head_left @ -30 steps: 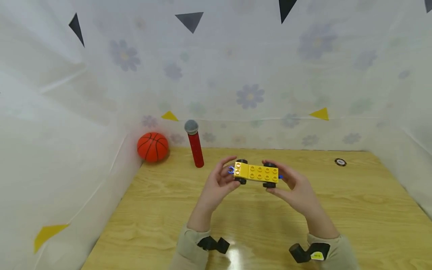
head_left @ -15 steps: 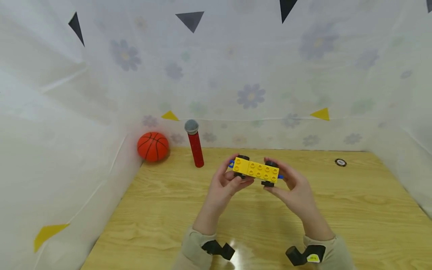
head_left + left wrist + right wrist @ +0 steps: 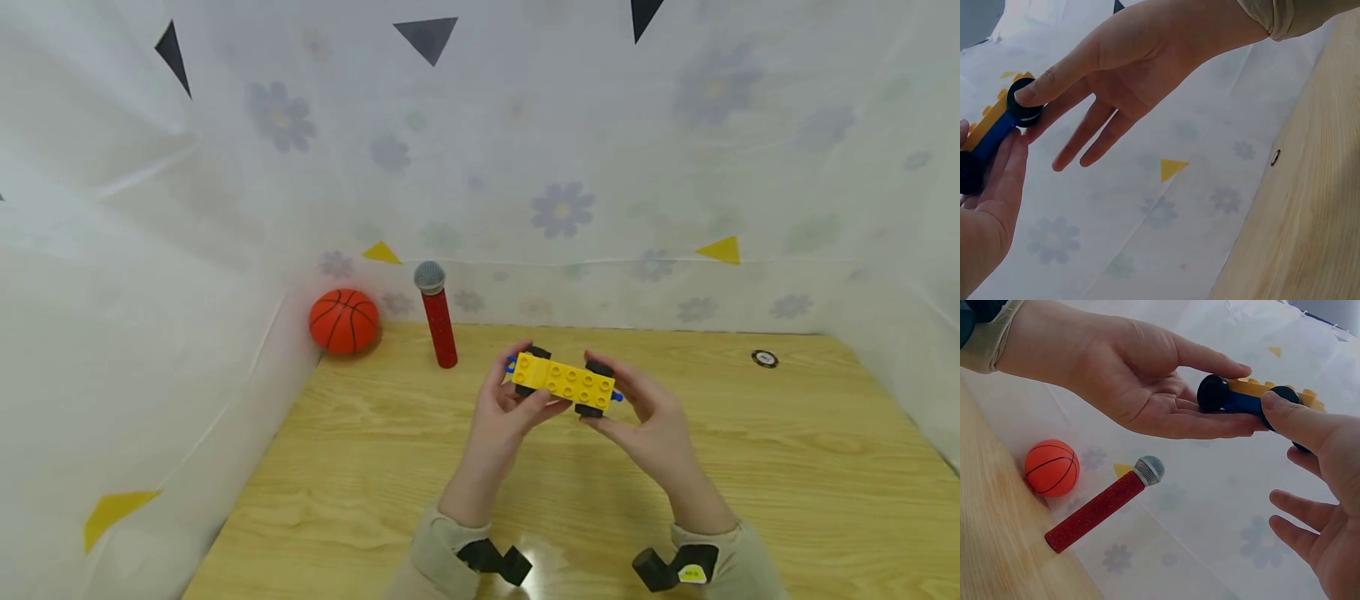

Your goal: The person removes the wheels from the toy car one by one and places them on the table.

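We're holding the yellow toy car (image 3: 564,382) above the worktop (image 3: 375,467), left hand (image 3: 504,408) cupping one end, right hand (image 3: 647,417) pinching the other. Fingers are only lightly curled round the wheels, so we're better off gripping the body.

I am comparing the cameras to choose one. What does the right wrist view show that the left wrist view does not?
Only the right wrist view shows the orange toy basketball and the red toy microphone, upright against the flowered backdrop. Only the left wrist view shows a small round disc lying on the wooden table. Both views show the left hand and the right hand holding the yellow toy brick car by its black wheels, above the table.
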